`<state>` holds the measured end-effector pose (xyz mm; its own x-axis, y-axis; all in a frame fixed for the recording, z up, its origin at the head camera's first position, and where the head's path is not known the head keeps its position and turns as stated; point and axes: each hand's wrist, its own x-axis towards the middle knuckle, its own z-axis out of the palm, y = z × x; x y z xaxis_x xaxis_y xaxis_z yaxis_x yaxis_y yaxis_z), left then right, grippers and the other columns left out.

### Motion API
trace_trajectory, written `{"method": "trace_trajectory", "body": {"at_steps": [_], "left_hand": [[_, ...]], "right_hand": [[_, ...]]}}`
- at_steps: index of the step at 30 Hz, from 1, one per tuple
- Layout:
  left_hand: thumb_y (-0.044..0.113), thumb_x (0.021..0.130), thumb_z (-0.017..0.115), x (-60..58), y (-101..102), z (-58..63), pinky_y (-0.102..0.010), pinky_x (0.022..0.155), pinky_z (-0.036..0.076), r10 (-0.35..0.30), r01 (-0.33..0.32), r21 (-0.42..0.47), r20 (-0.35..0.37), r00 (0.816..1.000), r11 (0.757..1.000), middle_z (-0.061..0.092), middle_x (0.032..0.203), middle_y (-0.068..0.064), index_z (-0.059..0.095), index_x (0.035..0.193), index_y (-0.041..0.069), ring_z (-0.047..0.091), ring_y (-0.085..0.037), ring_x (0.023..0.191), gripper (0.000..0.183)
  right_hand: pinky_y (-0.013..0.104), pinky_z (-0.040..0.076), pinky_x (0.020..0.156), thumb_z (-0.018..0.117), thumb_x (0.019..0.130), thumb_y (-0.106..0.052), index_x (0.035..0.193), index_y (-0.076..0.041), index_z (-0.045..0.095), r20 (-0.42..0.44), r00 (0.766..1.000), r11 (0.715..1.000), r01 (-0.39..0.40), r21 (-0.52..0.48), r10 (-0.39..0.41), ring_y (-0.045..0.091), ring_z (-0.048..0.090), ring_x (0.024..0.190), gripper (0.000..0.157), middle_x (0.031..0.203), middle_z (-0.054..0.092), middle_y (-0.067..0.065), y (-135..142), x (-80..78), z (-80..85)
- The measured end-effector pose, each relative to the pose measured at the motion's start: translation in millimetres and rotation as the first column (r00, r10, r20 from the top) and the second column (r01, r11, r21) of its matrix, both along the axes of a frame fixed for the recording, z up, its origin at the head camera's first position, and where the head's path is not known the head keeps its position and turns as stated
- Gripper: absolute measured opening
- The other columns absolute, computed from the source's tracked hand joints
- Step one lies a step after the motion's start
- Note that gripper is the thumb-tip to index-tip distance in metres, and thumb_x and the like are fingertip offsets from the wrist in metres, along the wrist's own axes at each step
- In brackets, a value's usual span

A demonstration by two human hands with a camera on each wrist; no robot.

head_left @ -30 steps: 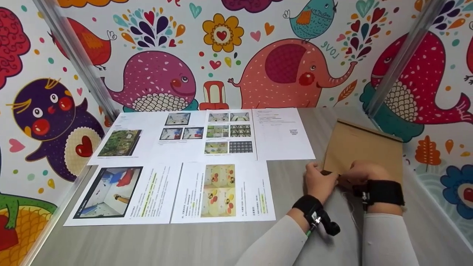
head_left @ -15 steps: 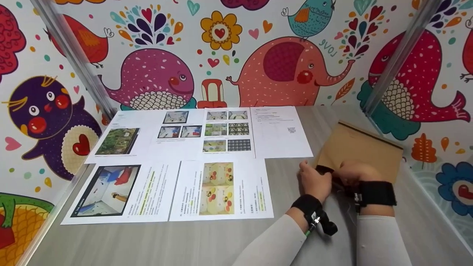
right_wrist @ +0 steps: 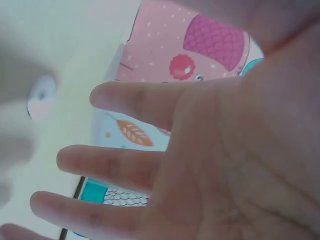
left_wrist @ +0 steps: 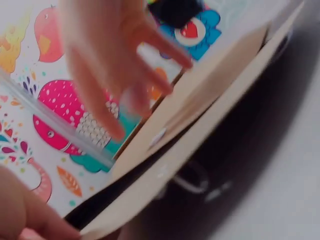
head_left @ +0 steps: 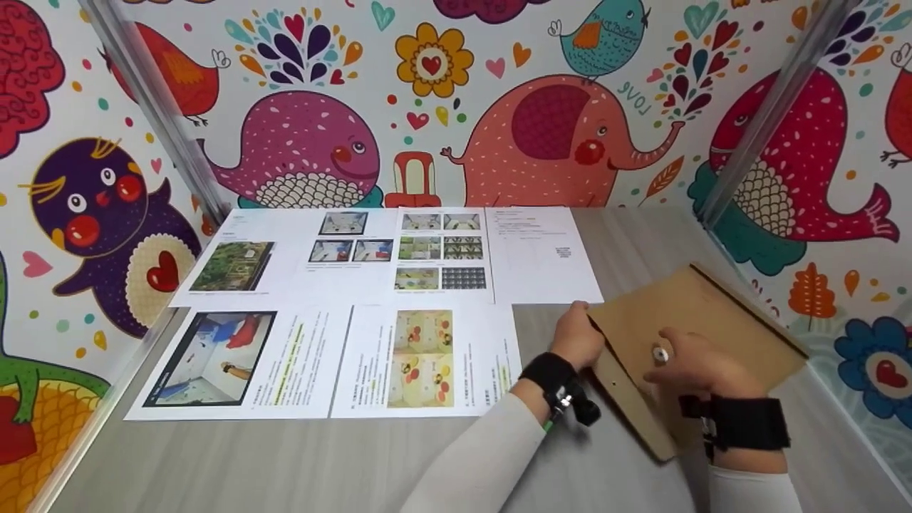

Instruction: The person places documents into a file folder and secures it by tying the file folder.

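Observation:
A brown kraft-paper document envelope (head_left: 695, 306) lies slanted at the right of the table, its flap (head_left: 634, 402) lifted along the near left side. My left hand (head_left: 578, 335) pinches the envelope's left corner; the left wrist view shows finger and thumb (left_wrist: 35, 212) at the edge of the dark gap under the flap. Over the envelope's face hovers my right hand (head_left: 702, 363), fingers spread in the right wrist view, where its palm (right_wrist: 225, 165) shows nothing held. A white round button (right_wrist: 41, 97) sits on the envelope close to the right fingertips. A thin cord loop (left_wrist: 192, 180) hangs below the flap.
Several printed sheets (head_left: 548, 256) lie in two rows across the left and middle of the table (head_left: 299, 463). Walls with cartoon animals (head_left: 541, 164) enclose the back and sides, and a clear strip (head_left: 780, 107) runs up the right corner.
The envelope has turned and come nearer, and its flap has swung up. My left hand has moved left with the corner. My right hand's fingers have spread from a curled grip.

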<state>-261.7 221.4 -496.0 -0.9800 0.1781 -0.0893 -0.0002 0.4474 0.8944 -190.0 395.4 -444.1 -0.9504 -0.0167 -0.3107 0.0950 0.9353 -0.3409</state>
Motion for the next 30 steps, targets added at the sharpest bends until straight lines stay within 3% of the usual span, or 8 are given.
{"method": "trace_trajectory", "body": {"at_steps": [4,10,15,20,24,28,30], "left_hand": [[-0.006,0.084,0.060,-8.6,-16.1,-5.6,-0.023,0.093,0.050,-0.049,0.048,-0.055,-0.019,0.999,0.997,0.066,0.131,-0.009,0.053,0.139,0.011,0.062,-0.017,0.112,0.059],[-0.006,0.084,0.056,-11.5,-25.1,-12.9,-0.024,0.068,0.047,-0.013,0.014,0.009,-0.061,0.998,1.000,0.067,0.125,-0.012,0.047,0.143,0.011,0.056,-0.016,0.081,0.063],[0.000,0.085,0.062,-10.1,-23.5,-14.3,-0.024,0.065,0.047,0.041,-0.036,0.060,-0.083,0.996,0.998,0.068,0.100,-0.012,0.042,0.145,0.008,0.051,-0.014,0.070,0.063],[0.002,0.084,0.066,-11.2,-23.1,-13.1,-0.025,0.071,0.048,0.063,-0.059,0.052,-0.080,0.995,0.997,0.069,0.106,-0.011,0.042,0.145,0.009,0.052,-0.013,0.072,0.066],[0.000,0.082,0.067,-10.8,-23.6,-14.7,-0.027,0.079,0.051,0.068,-0.064,0.043,-0.097,0.993,0.997,0.069,0.116,-0.014,0.044,0.143,0.009,0.060,-0.016,0.084,0.066],[0.003,0.082,0.069,-9.5,-22.7,-15.4,-0.030,0.095,0.052,0.079,-0.072,0.052,-0.141,0.987,0.996,0.065,0.129,-0.015,0.046,0.142,0.009,0.063,-0.023,0.113,0.065],[0.006,0.082,0.071,-8.3,-21.2,-15.8,-0.032,0.099,0.050,0.081,-0.075,0.045,-0.163,0.983,0.996,0.061,0.133,-0.015,0.045,0.143,0.010,0.060,-0.026,0.120,0.066]], "right_hand": [[0.069,0.046,0.095,0.074,0.081,-0.055,0.148,0.009,0.031,0.018,1.000,1.000,-0.002,0.008,0.002,0.053,0.050,0.121,0.103,0.141,0.044,0.041,-7.3,0.6,-7.2],[0.061,0.051,0.091,0.075,0.078,-0.059,0.145,0.011,0.034,0.006,1.000,1.000,0.014,0.023,-0.014,0.044,0.055,0.108,0.105,0.134,0.049,0.039,-21.1,-2.3,-20.3],[0.057,0.052,0.086,0.079,0.076,-0.052,0.136,0.011,0.042,-0.007,1.000,0.997,0.031,0.067,-0.030,0.039,0.056,0.098,0.095,0.120,0.056,0.035,-31.7,-3.0,-26.0],[0.047,0.053,0.073,0.080,0.075,-0.033,0.119,0.009,0.047,-0.069,0.997,0.994,0.028,0.108,-0.021,0.033,0.054,0.084,0.069,0.099,0.055,0.025,-47.7,-2.2,-27.9],[0.047,0.053,0.070,0.070,0.073,-0.013,0.108,0.011,0.049,-0.161,0.987,0.992,0.039,0.123,-0.018,0.032,0.054,0.080,0.047,0.093,0.054,0.025,-56.6,0.1,-30.7],[0.046,0.053,0.071,0.062,0.079,-0.008,0.109,0.012,0.049,-0.157,0.984,0.991,0.095,0.094,-0.080,0.032,0.054,0.080,0.038,0.093,0.056,0.024,-57.7,-2.1,-31.5],[0.047,0.052,0.071,0.059,0.083,-0.008,0.111,0.013,0.049,-0.152,0.983,0.989,0.116,0.092,-0.101,0.033,0.054,0.080,0.037,0.095,0.056,0.025,-57.0,-3.9,-30.9]]}}
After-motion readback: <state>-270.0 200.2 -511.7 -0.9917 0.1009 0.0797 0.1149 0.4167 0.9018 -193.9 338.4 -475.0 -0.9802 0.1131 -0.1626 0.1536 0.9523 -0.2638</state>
